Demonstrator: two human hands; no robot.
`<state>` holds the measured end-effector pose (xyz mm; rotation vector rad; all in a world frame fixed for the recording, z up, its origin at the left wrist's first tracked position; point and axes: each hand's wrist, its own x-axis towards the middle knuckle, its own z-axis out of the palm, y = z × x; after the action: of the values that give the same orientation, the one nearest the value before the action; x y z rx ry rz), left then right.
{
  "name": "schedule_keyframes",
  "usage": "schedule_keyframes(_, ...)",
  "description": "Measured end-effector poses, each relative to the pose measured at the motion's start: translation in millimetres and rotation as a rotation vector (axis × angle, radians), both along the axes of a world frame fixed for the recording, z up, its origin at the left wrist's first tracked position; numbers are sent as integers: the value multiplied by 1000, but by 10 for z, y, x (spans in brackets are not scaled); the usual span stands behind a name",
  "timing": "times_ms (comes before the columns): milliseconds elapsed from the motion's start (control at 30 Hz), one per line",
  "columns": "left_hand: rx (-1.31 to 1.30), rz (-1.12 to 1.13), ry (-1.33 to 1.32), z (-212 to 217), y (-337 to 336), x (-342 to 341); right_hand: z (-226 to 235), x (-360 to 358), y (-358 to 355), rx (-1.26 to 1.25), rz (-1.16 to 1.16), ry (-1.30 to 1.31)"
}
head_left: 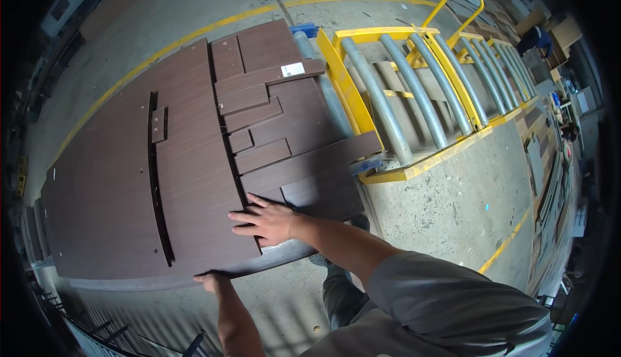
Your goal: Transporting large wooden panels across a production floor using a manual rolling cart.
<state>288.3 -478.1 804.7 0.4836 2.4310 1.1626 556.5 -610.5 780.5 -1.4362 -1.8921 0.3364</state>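
A broad stack of dark brown wood-grain panels (194, 137) lies in front of me, with narrow strips and small cut pieces on top. My right hand (270, 221) rests on it with fingers spread, beside the edge of a long panel and near the smaller boards. At the stack's near edge, my left hand (212, 283) is closed on the rim of a panel; part of its fingers is hidden. A board bearing a white label (293, 69) lies across the far right part of the stack. One small block (160, 124) sits beside a long dark strip (155, 182).
To the right runs a yellow-framed roller conveyor (407, 92) with grey rollers and a yellow handrail (480, 1). Stacked boards (543, 182) line the far right, where another person (535, 40) is partly visible. Metal racking (110, 331) stands at the lower left.
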Motion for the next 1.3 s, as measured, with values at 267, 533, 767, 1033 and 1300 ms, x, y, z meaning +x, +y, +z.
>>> schedule_keyframes(267, -68, -36, 40, -43, 89, -277, 80, -60, 62, 89, -13, 13)
schedule_keyframes(533, 9, 58, 88, -2, 182, -349, 222, -138, 256, 87, 27, 20)
schedule_keyframes(767, -135, 43, 256, -239, 268, -312, 121, -135, 259, 103, 63, -79)
schedule_keyframes(1033, -222, 81, 253, -222, 226, -360, 139, -207, 311, 129, 16, -83)
schedule_keyframes(1300, -231, 46, 207, -199, 249, -271, 202, -105, 293, 116, 12, -118)
